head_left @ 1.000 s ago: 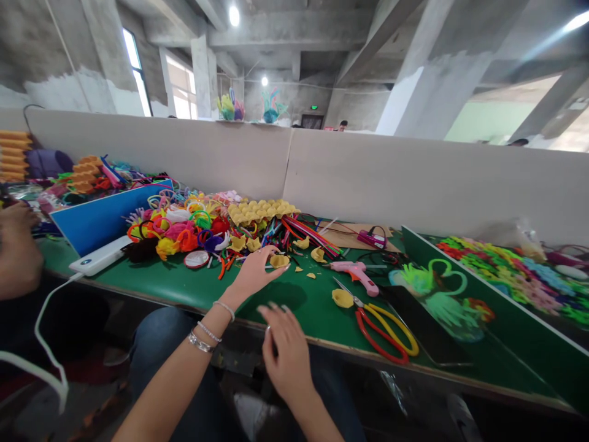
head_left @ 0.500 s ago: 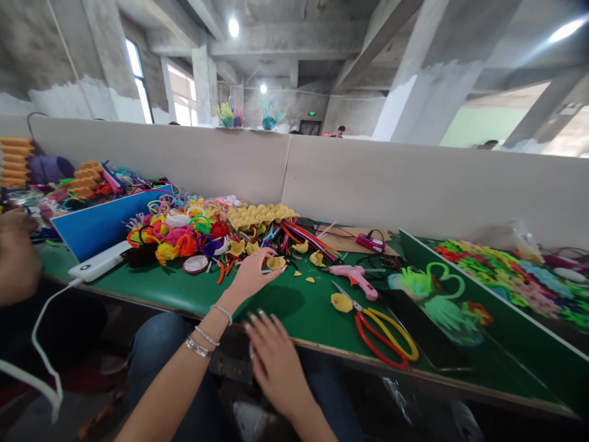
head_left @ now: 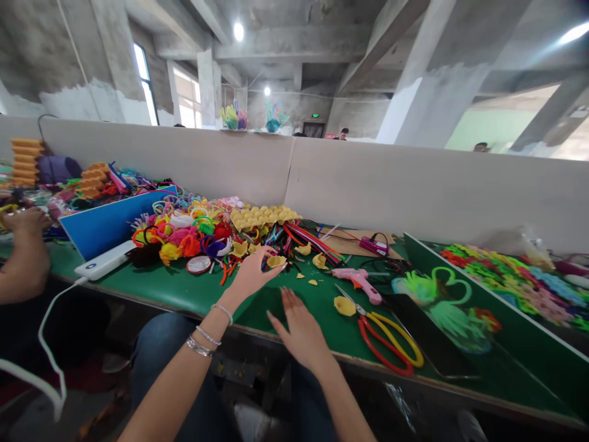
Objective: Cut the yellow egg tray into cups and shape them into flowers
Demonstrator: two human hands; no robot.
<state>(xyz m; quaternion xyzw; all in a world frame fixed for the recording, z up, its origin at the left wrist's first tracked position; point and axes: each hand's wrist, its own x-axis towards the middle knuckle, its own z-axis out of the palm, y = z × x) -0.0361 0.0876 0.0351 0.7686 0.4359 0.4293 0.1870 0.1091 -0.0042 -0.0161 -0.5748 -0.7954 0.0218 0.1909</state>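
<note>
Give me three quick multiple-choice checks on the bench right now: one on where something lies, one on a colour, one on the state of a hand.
1. Where do the scissors lie?
A. On the green table, to the right of the right hand
B. On the blue board
C. Under the left hand

2. What colour is the glue gun?
A. Black
B. Pink
C. Blue

3. What is the left hand doing?
A. Lying flat and empty
B. Gripping the scissors
C. Pinching a yellow piece in its fingers

Answers:
1 A: the red and yellow handles rest on the green top near its front edge, right of the spread right hand.
2 B: its body is pink, lying behind the scissors.
3 C: the fingers close on the small yellow piece, while the right hand is open, palm down.
</note>
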